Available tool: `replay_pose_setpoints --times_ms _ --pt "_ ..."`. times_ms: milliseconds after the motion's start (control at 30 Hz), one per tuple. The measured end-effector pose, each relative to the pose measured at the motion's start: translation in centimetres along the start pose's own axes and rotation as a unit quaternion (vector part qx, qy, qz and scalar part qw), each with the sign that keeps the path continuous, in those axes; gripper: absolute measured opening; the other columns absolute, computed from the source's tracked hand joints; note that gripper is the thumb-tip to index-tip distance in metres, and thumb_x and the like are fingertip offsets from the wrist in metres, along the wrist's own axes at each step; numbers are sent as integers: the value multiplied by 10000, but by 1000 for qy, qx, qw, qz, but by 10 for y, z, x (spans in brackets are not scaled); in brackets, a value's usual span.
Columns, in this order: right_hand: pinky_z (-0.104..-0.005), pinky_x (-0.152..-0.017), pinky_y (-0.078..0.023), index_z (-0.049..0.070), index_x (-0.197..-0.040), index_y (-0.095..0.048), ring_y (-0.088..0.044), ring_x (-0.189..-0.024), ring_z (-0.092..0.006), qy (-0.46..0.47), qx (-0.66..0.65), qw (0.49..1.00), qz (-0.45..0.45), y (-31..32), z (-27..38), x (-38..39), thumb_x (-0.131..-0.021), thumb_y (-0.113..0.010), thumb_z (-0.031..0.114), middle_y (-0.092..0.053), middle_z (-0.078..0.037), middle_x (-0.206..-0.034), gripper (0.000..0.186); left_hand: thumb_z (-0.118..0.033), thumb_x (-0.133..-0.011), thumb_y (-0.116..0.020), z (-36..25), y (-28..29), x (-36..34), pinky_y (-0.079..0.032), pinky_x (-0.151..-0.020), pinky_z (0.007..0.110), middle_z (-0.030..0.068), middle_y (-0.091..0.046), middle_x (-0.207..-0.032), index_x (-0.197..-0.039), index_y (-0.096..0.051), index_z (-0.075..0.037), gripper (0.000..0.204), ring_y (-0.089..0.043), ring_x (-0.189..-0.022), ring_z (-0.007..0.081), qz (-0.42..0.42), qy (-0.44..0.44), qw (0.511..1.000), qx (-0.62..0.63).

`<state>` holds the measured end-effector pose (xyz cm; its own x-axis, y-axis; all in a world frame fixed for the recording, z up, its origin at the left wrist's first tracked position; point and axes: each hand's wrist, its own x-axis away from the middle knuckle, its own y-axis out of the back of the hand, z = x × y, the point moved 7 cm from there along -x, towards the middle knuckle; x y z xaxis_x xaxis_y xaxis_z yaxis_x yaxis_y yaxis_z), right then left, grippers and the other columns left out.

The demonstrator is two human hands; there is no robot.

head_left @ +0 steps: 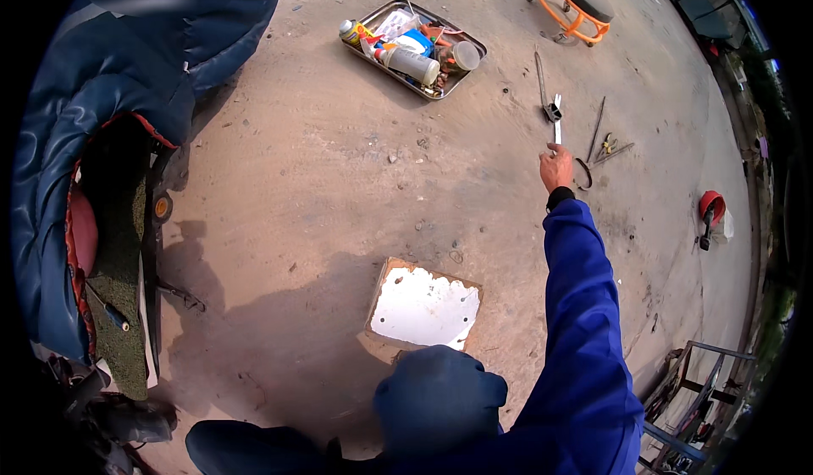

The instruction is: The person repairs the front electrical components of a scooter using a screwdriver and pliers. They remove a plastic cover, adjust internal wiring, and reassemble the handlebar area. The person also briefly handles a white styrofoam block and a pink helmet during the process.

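My right arm, in a blue sleeve, stretches forward over the ground. At its end my right hand [556, 168] is closed around the near end of a silver wrench-like tool [557, 128] with a forked far end. A small dark block [552, 113] lies against that tool, and a long thin metal rod [540, 77] reaches away beyond it. Just right of the hand lie a curved dark strap [583, 175], yellow-handled pliers [608, 145] and thin rods [598, 128]. My left hand does not show.
A metal tray [405, 83] of cans and tools sits ahead. Beyond it stands an orange-framed stool [577, 5]. A blue padded cover [110, 128] drapes a vehicle at left. A white-topped board [426, 308] lies before my knees. At right are a red container [713, 206] and metal rack [720, 352].
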<state>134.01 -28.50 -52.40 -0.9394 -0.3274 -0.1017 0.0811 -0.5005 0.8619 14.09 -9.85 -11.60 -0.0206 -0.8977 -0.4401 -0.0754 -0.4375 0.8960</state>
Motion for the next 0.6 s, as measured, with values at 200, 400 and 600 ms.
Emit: replay_pose_setpoints --times_ms 200,400,600 --pt "-469 -1074 -495 11 -1281 -678 -619 -1225 -399 36 -17 999 -2 -34 -14 -61 -913 -707 198 -608 -231 -1383 414 -412 -1066 -627 -57 -24 45 -530 -988 498 304 -630 -1301 -1435 -485 78 630 -642 -1149 388 68 -6 997 -23" --pt "-470 -1174 -429 -20 -1327 -641 -489 -1401 -446 115 20 993 -28 -60 -26 -88 -930 -707 207 -575 -264 -1437 462 -433 -1079 -589 -87 -23 48 -529 -1000 490 302 -629 -1317 -1441 -491 77 634 -644 -1164 392 105 -13 993 -45" --pt "-504 -1221 -386 -18 -1431 -590 -396 -1465 -537 119 59 990 44 -88 -51 -123 -921 -752 303 -348 -415 -1576 625 -455 -1092 -551 -105 -5 57 -527 -1012 482 300 -628 -1333 -1447 -496 76 641 -646 -1178 396 117 -16 991 -60"
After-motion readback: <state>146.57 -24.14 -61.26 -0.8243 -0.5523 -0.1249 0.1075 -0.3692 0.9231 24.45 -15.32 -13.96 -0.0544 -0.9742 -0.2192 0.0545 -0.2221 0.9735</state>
